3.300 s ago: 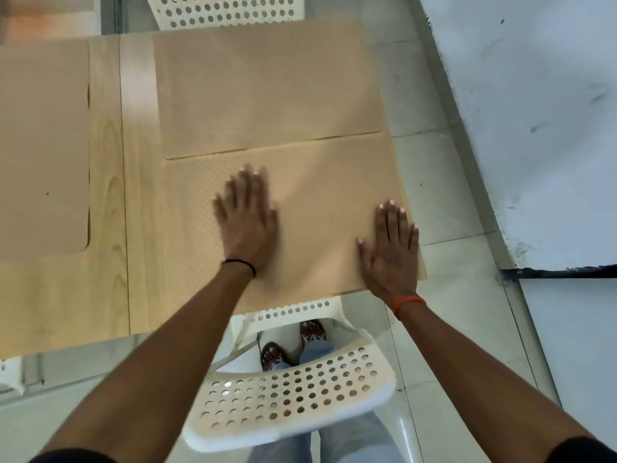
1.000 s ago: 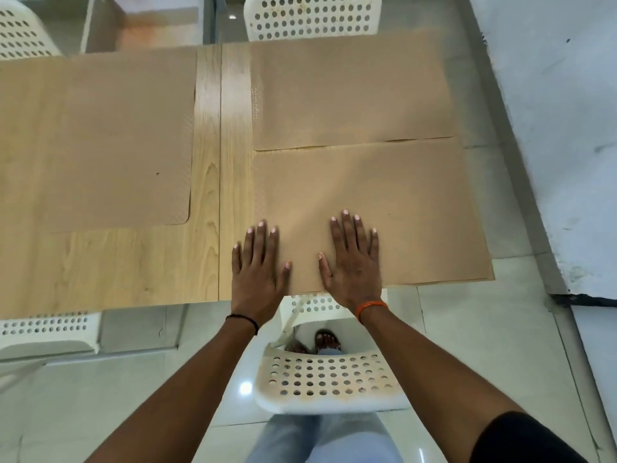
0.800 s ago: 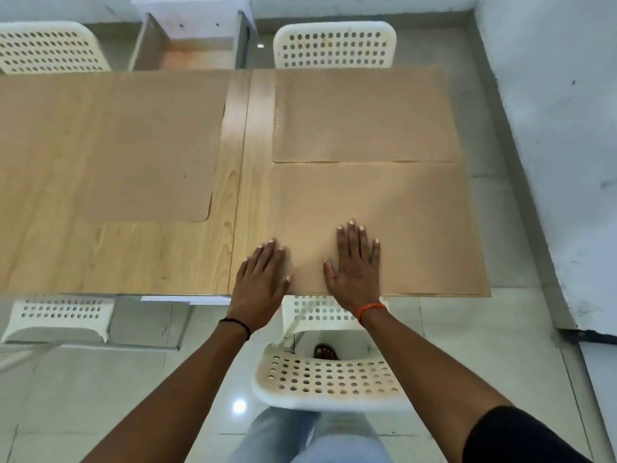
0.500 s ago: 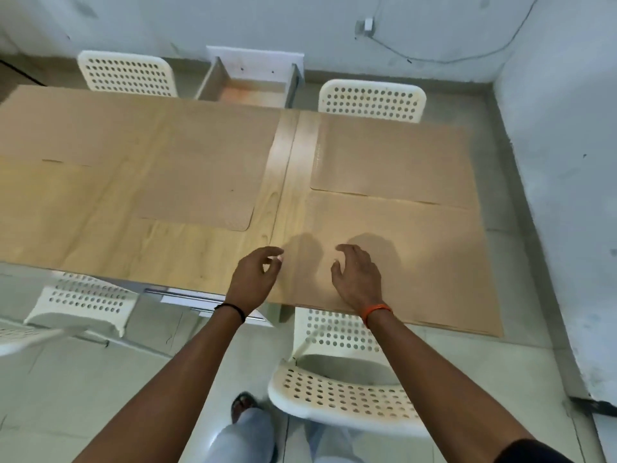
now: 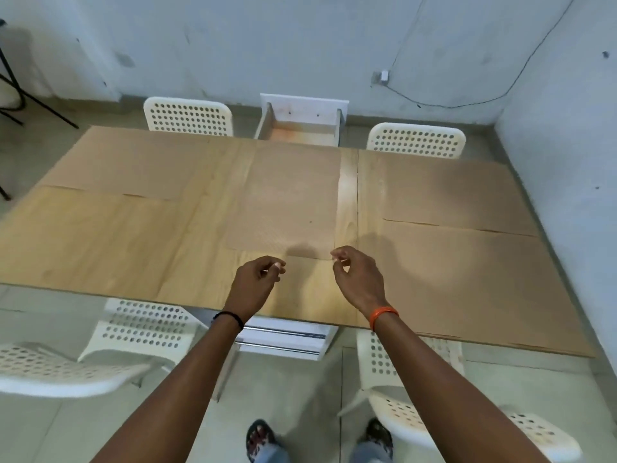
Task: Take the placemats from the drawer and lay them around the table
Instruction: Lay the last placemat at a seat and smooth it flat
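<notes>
Tan placemats lie flat on the wooden table (image 5: 100, 248). One placemat (image 5: 467, 285) covers the near right corner, another (image 5: 444, 188) lies behind it, one (image 5: 287, 202) sits in the middle, and one (image 5: 133, 165) is at the far left. The drawer (image 5: 300, 123) stands pulled out beyond the table's far edge and looks bare inside. My left hand (image 5: 257, 282) and my right hand (image 5: 357, 279) hover above the near middle of the table. Both have loosely curled fingers and hold nothing.
White perforated chairs stand around the table: two at the far side (image 5: 188, 116) (image 5: 415, 142), two at the near side (image 5: 140, 329) (image 5: 434, 406). A wall (image 5: 567, 162) runs close along the right. A black stand (image 5: 13, 95) is at the far left. My feet are on the tiled floor.
Both hands have lifted off the near right placemat and moved left over the table's middle, fingers curling. The view has risen, showing the whole table and the drawer.
</notes>
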